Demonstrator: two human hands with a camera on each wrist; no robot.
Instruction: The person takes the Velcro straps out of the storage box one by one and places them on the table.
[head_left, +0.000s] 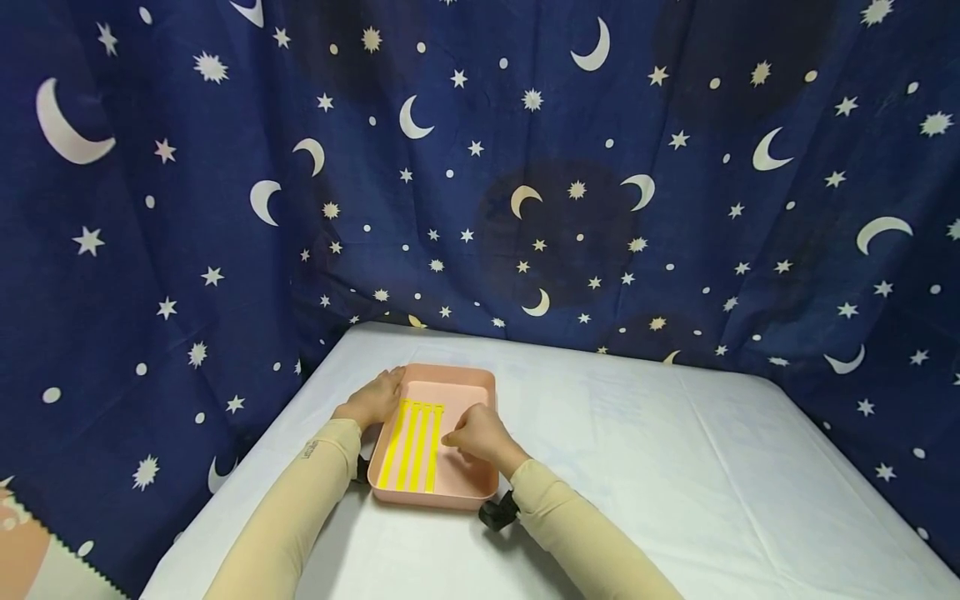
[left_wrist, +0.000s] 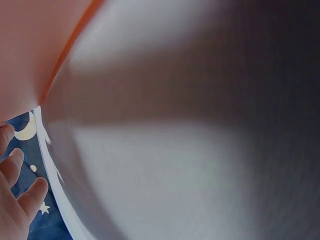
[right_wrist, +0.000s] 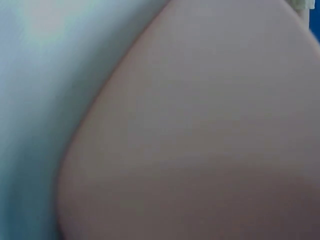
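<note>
A shallow pink tray (head_left: pixel 450 374) with rounded corners stands on the white-covered table. Inside it, several yellow strips (head_left: pixel 417 446) run lengthwise along the left half of the floor, with short yellow pieces across their far ends. My left hand (head_left: pixel 381 396) rests at the tray's far left rim; in the left wrist view its fingers (left_wrist: pixel 34 197) are spread beside the pink wall (left_wrist: pixel 40 45). My right hand (head_left: pixel 482 433) is over the right half of the tray, fingers curled and fingertips together beside the rightmost strip. Nothing shows between them. The tray's outer wall (right_wrist: pixel 200 110) fills most of the right wrist view.
The white table cover (head_left: pixel 637 467) stretches out to the right of the tray. A dark blue curtain (head_left: pixel 480 183) with moons and stars hangs behind the table and along its sides. Black wrist gear (head_left: pixel 498 511) sits beside the tray's near right corner.
</note>
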